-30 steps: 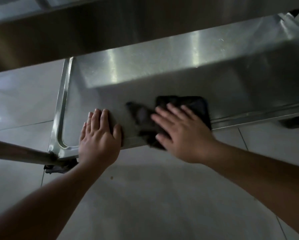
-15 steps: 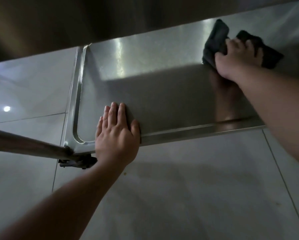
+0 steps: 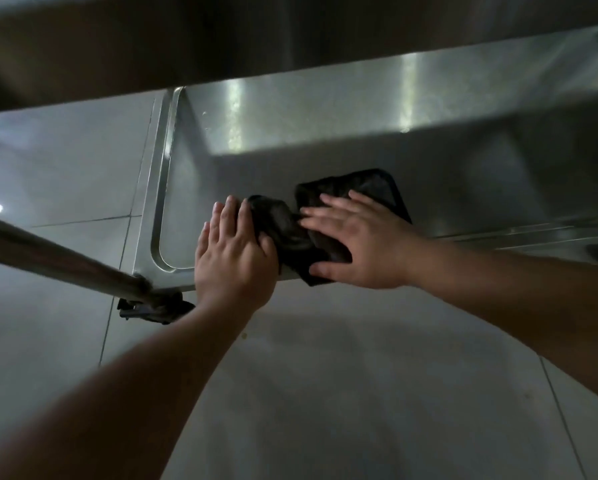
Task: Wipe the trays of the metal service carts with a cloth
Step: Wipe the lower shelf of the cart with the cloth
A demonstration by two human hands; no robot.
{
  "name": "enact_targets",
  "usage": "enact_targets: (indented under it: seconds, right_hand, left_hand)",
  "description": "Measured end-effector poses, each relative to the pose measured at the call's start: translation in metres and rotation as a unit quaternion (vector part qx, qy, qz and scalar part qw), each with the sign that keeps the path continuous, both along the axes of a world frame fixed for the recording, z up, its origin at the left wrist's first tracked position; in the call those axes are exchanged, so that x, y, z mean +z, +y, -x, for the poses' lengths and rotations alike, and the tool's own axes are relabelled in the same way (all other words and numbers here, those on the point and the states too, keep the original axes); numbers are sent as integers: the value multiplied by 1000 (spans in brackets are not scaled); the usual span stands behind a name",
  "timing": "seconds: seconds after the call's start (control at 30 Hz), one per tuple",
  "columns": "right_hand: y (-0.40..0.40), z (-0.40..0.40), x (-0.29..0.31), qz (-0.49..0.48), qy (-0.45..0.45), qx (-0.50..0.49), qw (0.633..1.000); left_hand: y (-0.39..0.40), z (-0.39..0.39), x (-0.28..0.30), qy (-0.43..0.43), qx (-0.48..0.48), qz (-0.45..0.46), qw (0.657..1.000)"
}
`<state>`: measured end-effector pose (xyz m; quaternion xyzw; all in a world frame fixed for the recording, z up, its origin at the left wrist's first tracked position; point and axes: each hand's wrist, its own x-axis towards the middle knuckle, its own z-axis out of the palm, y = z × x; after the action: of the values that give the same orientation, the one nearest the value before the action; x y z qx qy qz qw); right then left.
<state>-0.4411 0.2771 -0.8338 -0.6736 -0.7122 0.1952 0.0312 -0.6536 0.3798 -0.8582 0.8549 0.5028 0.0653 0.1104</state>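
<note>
The lower tray (image 3: 325, 140) of a metal service cart lies below me, shiny and shallow with a raised rim. A dark cloth (image 3: 370, 188) lies crumpled on the tray near its front edge. My right hand (image 3: 356, 247) presses flat on the cloth with fingers spread and straight. My left hand (image 3: 233, 252) rests flat on the tray's front left part, its fingers straight, its thumb side touching the cloth's bunched end.
An upper shelf (image 3: 221, 36) of the cart overhangs the tray at the top. A metal cart leg (image 3: 48, 258) slants in from the left down to a black caster (image 3: 152, 308). Pale floor tiles (image 3: 359, 393) lie all around.
My right hand has swept the cloth from the tray's far right back to the front, beside my left hand. My left hand has stayed flat on the tray.
</note>
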Motion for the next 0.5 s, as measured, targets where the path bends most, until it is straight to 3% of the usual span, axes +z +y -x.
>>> enact_targets:
  seconds: [0.13, 0.3, 0.4, 0.5]
  right_hand:
    - [-27, 11, -1, -52, -8, 15, 999]
    - [-47, 22, 12, -97, 101, -33, 990]
    - [-55, 20, 35, -52, 137, -50, 988]
    - [-65, 11, 55, -2, 111, -37, 993]
  left_hand:
    - [-1, 0, 9, 12, -6, 36, 999]
    - [11, -2, 25, 25, -28, 127, 991]
    - [17, 8, 42, 21, -69, 154, 986]
    - [1, 26, 52, 54, -133, 108, 984]
